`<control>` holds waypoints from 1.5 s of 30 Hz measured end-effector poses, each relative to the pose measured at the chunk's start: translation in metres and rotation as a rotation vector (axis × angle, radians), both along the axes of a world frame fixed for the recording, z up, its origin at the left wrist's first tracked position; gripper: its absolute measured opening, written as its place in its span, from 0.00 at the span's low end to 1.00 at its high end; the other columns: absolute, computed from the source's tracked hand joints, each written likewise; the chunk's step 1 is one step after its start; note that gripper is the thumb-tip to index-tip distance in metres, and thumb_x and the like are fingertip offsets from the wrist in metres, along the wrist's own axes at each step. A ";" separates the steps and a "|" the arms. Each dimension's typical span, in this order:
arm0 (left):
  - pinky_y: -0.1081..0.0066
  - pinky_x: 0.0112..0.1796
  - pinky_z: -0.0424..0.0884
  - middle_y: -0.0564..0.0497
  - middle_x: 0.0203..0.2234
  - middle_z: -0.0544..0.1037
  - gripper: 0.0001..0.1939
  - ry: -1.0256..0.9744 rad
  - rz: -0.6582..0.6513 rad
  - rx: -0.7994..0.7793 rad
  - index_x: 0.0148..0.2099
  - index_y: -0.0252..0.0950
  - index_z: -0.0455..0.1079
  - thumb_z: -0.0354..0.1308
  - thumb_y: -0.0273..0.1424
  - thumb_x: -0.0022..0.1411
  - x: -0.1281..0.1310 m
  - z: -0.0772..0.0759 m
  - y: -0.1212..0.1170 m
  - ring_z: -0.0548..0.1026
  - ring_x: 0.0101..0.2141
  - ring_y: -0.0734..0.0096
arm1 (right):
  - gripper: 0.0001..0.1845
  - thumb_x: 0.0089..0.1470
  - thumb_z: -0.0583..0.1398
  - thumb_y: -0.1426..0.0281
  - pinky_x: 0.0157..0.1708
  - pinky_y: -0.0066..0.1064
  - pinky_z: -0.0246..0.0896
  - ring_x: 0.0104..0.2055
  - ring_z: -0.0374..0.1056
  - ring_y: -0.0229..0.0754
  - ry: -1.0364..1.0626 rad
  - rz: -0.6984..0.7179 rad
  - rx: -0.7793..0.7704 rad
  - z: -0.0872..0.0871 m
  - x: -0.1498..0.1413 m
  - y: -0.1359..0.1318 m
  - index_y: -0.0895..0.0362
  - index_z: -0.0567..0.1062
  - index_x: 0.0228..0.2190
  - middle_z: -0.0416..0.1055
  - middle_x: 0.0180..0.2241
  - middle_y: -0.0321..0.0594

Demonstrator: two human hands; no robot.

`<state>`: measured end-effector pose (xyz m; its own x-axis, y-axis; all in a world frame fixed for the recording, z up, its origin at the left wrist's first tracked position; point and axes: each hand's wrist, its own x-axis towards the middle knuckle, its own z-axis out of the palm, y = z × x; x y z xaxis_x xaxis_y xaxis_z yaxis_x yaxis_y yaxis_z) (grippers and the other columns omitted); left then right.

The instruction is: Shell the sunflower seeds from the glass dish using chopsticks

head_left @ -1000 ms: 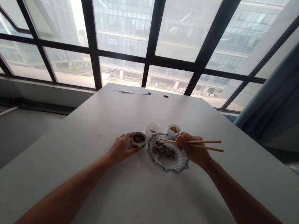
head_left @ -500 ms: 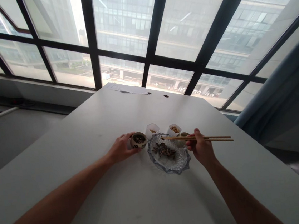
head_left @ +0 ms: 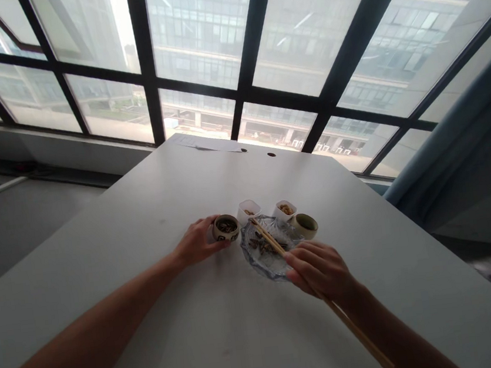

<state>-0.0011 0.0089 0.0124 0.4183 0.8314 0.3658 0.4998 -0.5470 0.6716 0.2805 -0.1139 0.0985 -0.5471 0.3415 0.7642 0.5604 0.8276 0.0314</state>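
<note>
My left hand (head_left: 201,240) is closed around the side of a small round cup (head_left: 227,236) that has dark marks on its wall and dark seeds inside. In my right hand (head_left: 319,267) is a pair of chopsticks (head_left: 350,322), their tips over the far left part of a scalloped glass plate (head_left: 262,269). Dark striped pieces like sunflower seeds (head_left: 261,246) lie on that plate, partly hidden by the chopsticks and hand. Whether the tips pinch a seed is too small to tell. A second round cup (head_left: 306,225), greenish inside, stands just beyond my right hand.
Two white plastic tubs, a left tub (head_left: 243,211) and a right tub (head_left: 279,211), stand behind the plate with light brown pieces inside. Papers (head_left: 214,146) lie at the far end of the white table (head_left: 164,323), near two cable holes. A curtain (head_left: 457,142) hangs at the right.
My right hand has turned and come nearer, swinging the chopsticks from sideways to pointing away from me, tips shifted left. The right cup is now uncovered. My left hand stays on its cup.
</note>
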 end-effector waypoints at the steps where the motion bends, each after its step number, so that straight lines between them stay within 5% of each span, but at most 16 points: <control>1: 0.52 0.57 0.68 0.45 0.55 0.77 0.36 -0.003 0.001 0.001 0.61 0.44 0.68 0.67 0.48 0.52 0.000 0.000 0.000 0.73 0.55 0.48 | 0.11 0.66 0.57 0.66 0.26 0.30 0.66 0.24 0.68 0.39 -0.078 0.015 0.070 0.005 -0.007 -0.001 0.58 0.76 0.34 0.74 0.23 0.40; 8: 0.52 0.57 0.67 0.44 0.55 0.77 0.37 0.006 -0.019 0.003 0.62 0.42 0.67 0.66 0.49 0.53 0.001 0.001 -0.001 0.72 0.56 0.47 | 0.10 0.67 0.54 0.71 0.23 0.29 0.61 0.22 0.67 0.38 -0.051 0.030 0.081 0.018 -0.027 0.011 0.58 0.73 0.34 0.72 0.22 0.39; 14: 0.53 0.58 0.67 0.45 0.56 0.76 0.37 0.009 -0.030 -0.008 0.62 0.43 0.66 0.66 0.49 0.53 0.000 0.002 0.000 0.72 0.56 0.49 | 0.18 0.66 0.57 0.58 0.23 0.28 0.68 0.23 0.72 0.38 0.538 -0.119 -0.575 0.004 -0.032 0.029 0.55 0.76 0.29 0.76 0.23 0.38; 18: 0.51 0.57 0.68 0.45 0.55 0.77 0.36 0.011 -0.015 0.003 0.61 0.43 0.68 0.67 0.48 0.52 0.000 0.000 0.001 0.73 0.56 0.48 | 0.27 0.62 0.56 0.47 0.17 0.28 0.65 0.17 0.68 0.38 0.816 -0.248 -0.633 0.004 -0.010 0.033 0.57 0.76 0.27 0.74 0.19 0.39; 23: 0.51 0.57 0.67 0.44 0.55 0.77 0.36 0.019 -0.009 0.002 0.62 0.43 0.67 0.66 0.49 0.53 -0.001 -0.001 0.001 0.73 0.56 0.47 | 0.28 0.60 0.58 0.45 0.15 0.27 0.61 0.16 0.66 0.38 0.646 -0.337 -0.747 -0.009 0.015 0.031 0.57 0.75 0.25 0.72 0.17 0.38; 30: 0.52 0.57 0.68 0.44 0.55 0.77 0.38 0.027 -0.001 -0.006 0.62 0.43 0.67 0.66 0.51 0.53 -0.002 -0.002 0.002 0.73 0.56 0.49 | 0.27 0.60 0.58 0.46 0.18 0.27 0.63 0.18 0.68 0.38 0.578 -0.311 -0.817 -0.026 0.012 0.034 0.56 0.75 0.25 0.72 0.19 0.38; 35: 0.51 0.57 0.67 0.44 0.55 0.76 0.37 0.035 0.003 -0.018 0.62 0.43 0.67 0.66 0.50 0.52 -0.001 -0.001 0.001 0.72 0.56 0.48 | 0.33 0.48 0.62 0.37 0.11 0.28 0.59 0.13 0.64 0.38 1.023 -0.393 -0.866 -0.031 0.022 0.044 0.57 0.74 0.23 0.71 0.15 0.39; 39: 0.51 0.57 0.67 0.44 0.55 0.76 0.37 0.027 0.004 -0.014 0.62 0.43 0.67 0.66 0.50 0.52 -0.001 0.000 0.000 0.72 0.56 0.47 | 0.31 0.42 0.67 0.40 0.09 0.26 0.58 0.13 0.62 0.37 1.333 -0.331 -0.967 -0.036 0.036 0.054 0.57 0.73 0.21 0.69 0.13 0.38; 42: 0.51 0.57 0.67 0.44 0.55 0.76 0.36 0.020 -0.009 -0.010 0.62 0.44 0.67 0.66 0.50 0.53 -0.001 0.000 -0.001 0.72 0.56 0.48 | 0.29 0.50 0.64 0.43 0.09 0.27 0.57 0.12 0.62 0.38 1.249 -0.315 -0.885 -0.036 0.039 0.051 0.57 0.72 0.22 0.68 0.13 0.38; 45: 0.52 0.57 0.68 0.44 0.55 0.77 0.37 0.007 -0.010 -0.009 0.62 0.44 0.66 0.66 0.50 0.53 -0.002 -0.001 0.000 0.73 0.56 0.49 | 0.24 0.63 0.57 0.50 0.12 0.28 0.60 0.14 0.65 0.39 0.805 -0.283 -0.513 -0.030 0.033 0.035 0.56 0.74 0.26 0.71 0.16 0.39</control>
<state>-0.0027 0.0085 0.0115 0.4292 0.8303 0.3554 0.4990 -0.5460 0.6730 0.3132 -0.0792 0.0683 0.2221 0.7720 0.5956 0.4362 0.4676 -0.7688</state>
